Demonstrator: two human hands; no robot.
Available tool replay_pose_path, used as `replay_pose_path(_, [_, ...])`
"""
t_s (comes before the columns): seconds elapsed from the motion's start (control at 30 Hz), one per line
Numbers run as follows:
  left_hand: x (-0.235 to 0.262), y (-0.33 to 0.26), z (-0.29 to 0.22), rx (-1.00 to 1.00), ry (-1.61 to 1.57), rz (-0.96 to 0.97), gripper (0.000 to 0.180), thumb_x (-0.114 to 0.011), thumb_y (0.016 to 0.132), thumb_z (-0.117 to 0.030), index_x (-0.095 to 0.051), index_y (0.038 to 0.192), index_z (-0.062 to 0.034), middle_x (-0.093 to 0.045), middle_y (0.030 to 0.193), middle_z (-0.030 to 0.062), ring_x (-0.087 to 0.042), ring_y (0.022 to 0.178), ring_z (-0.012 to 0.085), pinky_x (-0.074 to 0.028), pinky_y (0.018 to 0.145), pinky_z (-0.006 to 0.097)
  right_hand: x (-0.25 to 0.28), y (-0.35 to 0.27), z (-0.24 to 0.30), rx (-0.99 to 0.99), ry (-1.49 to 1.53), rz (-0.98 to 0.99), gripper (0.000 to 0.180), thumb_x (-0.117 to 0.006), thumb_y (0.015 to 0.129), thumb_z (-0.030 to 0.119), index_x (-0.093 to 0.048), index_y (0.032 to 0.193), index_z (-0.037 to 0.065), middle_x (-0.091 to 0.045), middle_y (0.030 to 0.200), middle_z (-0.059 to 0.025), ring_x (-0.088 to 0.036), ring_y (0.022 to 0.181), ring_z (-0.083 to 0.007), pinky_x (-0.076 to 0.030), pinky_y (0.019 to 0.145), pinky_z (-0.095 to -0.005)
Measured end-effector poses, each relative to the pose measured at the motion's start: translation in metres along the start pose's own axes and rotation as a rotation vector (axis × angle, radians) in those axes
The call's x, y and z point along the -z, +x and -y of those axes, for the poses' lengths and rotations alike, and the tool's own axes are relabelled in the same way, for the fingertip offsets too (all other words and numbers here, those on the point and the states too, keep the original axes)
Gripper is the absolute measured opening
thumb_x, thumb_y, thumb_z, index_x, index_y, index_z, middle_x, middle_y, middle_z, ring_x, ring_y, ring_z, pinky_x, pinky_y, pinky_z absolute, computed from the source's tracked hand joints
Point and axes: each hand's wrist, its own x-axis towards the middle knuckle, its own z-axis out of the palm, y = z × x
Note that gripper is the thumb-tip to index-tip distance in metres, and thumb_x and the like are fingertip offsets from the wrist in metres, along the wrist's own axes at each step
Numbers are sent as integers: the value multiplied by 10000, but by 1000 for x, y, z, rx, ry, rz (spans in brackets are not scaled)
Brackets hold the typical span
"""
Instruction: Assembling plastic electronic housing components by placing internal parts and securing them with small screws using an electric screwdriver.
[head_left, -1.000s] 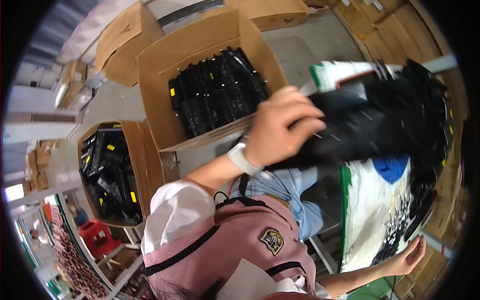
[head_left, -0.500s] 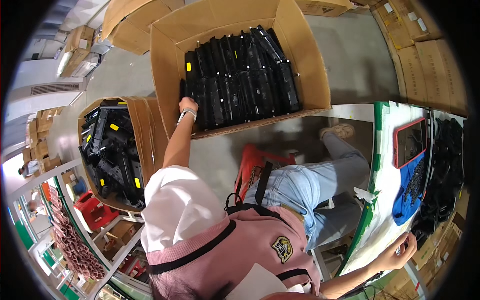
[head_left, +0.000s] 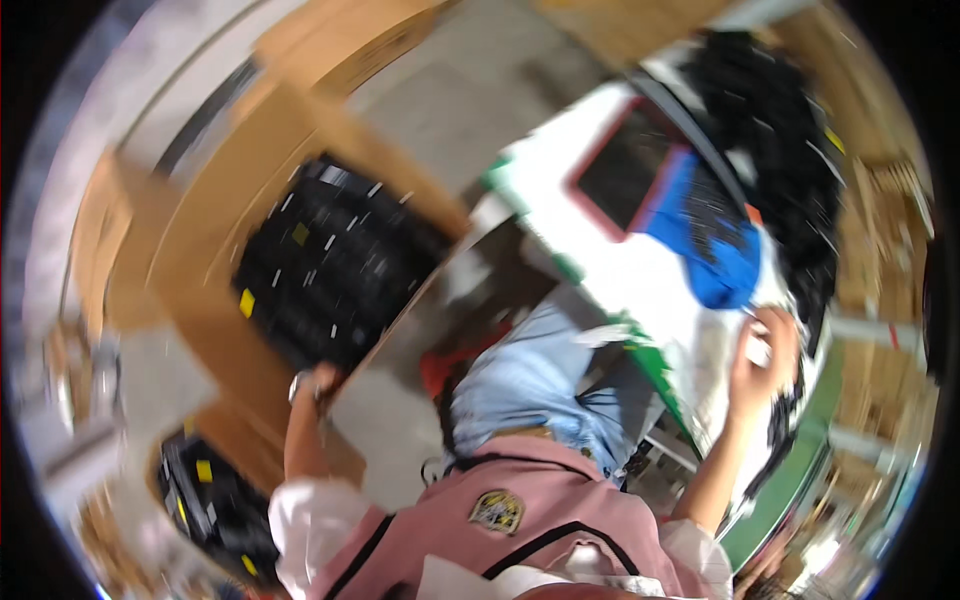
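My left hand (head_left: 318,379), with a pale band on its wrist, is at the near corner of a large open cardboard box (head_left: 215,345). Its fingers are smeared by motion, so any hold is hidden. Rows of long black plastic parts (head_left: 335,265), some with yellow labels, fill this box. Over the white tabletop (head_left: 575,180), my right hand (head_left: 765,360) has curled fingers with the thumb drawn in; what lies between them is too blurred to name. Just beyond it is a blue bag (head_left: 725,280) with small dark pieces on it. A red-edged phone (head_left: 625,165) lies beside the bag.
A second cardboard box (head_left: 235,440) with jumbled black parts (head_left: 225,510) stands at lower left. Black material (head_left: 770,150) is heaped along the table's far side. A green strip (head_left: 655,370) edges the tabletop. A red stool (head_left: 440,370) is partly hidden by my legs.
The view has swung toward the table, blurring the picture. My left hand has gone from inside the box to its near corner. My right hand is now closer to the blue bag.
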Motion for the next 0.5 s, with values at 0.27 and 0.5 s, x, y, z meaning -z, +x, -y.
replay_pose_path(0.27, [1,191,-169,329,206,-856,118,-569,884,-173,-618,949,-88,-627,794,-6,-581,647,85,-394,508,188,5,8,-27,-42,290,16,130,-629,697,-6,-597,817,33,-588,815,-88,-605,711,-271,-494,622,-324])
replay_pose_path(0.5, [-99,330,-357,-153,257,-752,139,-548,896,-102,-602,992,-17,-633,897,39,-587,747,89,-455,658,200,-65,99,-62,226,-158,20,291,-619,632,35,-599,922,24,-582,893,-93,-585,830,-254,-509,687,-349])
